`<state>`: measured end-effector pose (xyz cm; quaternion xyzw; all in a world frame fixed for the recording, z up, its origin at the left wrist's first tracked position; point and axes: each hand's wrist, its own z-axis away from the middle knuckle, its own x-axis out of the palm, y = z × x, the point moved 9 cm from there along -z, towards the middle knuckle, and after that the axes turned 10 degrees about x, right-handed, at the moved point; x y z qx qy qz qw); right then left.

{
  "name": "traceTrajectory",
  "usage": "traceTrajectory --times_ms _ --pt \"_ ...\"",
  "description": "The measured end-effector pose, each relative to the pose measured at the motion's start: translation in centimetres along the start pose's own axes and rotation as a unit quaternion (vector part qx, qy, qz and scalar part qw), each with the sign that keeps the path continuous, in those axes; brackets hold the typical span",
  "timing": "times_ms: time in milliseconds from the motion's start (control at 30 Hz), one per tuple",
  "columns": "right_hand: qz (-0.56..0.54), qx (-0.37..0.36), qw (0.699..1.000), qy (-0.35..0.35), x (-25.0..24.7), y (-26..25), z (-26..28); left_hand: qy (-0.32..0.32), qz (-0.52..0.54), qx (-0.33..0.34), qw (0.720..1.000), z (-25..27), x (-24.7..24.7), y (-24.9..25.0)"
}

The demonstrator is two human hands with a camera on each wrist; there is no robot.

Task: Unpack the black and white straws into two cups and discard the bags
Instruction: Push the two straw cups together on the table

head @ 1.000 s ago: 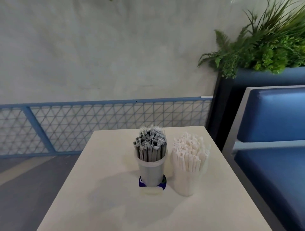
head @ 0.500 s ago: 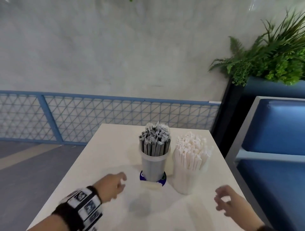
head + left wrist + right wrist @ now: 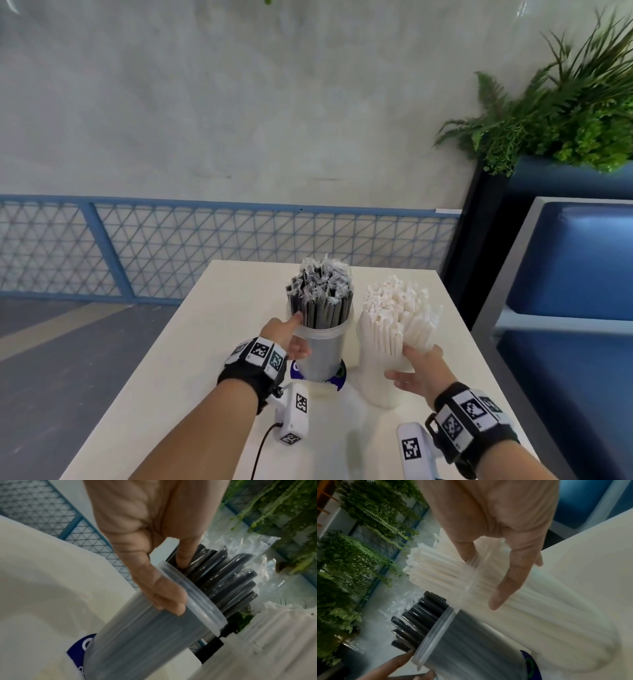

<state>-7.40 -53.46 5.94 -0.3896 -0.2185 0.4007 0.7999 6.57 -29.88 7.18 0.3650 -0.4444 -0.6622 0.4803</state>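
Note:
Two clear cups stand side by side on the white table (image 3: 212, 342). The left cup (image 3: 323, 356) holds black straws (image 3: 320, 298) in clear wrappers. My left hand (image 3: 294, 337) pinches its rim: in the left wrist view the thumb (image 3: 164, 601) lies outside the cup (image 3: 137, 642) and a finger dips in beside the black straws (image 3: 228, 582). The right cup (image 3: 376, 387) holds white straws (image 3: 397, 308). My right hand (image 3: 416, 368) wraps its near right side; in the right wrist view the thumb (image 3: 505, 585) lies along the cup (image 3: 547, 615), below the white straws (image 3: 433, 568).
A round blue sticker or coaster (image 3: 337, 375) lies under the black-straw cup. A blue bench (image 3: 565, 291) stands right of the table, with a planter of ferns (image 3: 565, 113) behind it. A blue mesh railing (image 3: 205, 246) runs behind the table. No bags are in view.
A second ago no hands were in view. Both came in from below, hovered before the cups half a second ago, and now hold one cup each.

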Motion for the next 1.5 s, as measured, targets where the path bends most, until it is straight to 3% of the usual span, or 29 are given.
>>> traceTrajectory --times_ms 300,667,900,1333,1500 --pt "-0.041 -0.041 0.998 -0.021 1.4 -1.4 -2.0 0.022 -0.001 0.010 1.000 -2.5 -1.0 1.2" --pt "-0.039 -0.070 0.996 -0.039 8.1 -8.0 -5.3 0.082 -0.015 0.023 0.996 -7.6 -6.0 6.2" --pt "-0.040 -0.036 0.998 -0.024 11.0 -10.1 -10.3 0.123 0.017 0.003 0.992 -11.0 -7.3 4.9" --pt "-0.039 -0.044 0.998 -0.032 11.5 -9.9 -11.6 0.104 0.036 0.011 0.994 -14.0 -6.0 4.0" --pt "-0.049 -0.016 0.998 -0.044 11.2 -9.4 -11.0 0.088 0.020 0.016 0.996 -13.3 -6.1 3.7"
